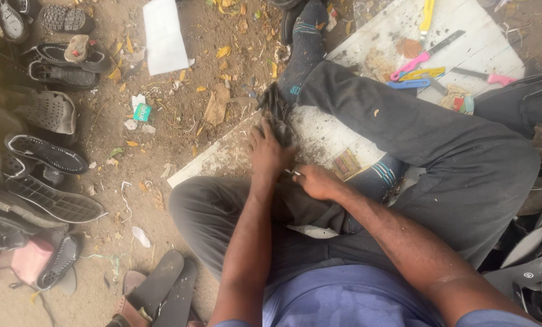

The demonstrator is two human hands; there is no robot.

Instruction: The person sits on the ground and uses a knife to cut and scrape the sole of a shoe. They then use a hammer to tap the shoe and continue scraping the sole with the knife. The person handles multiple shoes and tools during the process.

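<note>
Dark worn item held at the board's left edge

Your left hand (268, 151) presses flat on a dark, frayed item (277, 109) on the white board (368, 45); your right hand (316, 181) is clenched on a small metal tool (294, 173). A small green-and-white packet (142, 112) lies on the dirt beyond the board's left edge.

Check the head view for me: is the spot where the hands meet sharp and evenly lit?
Head view: soft, even daylight, no glare or hard shadows. The left hand and right hand are slightly soft, and the dark item under the left hand lacks detail. The sandals at the frame's edge look stretched.
</note>
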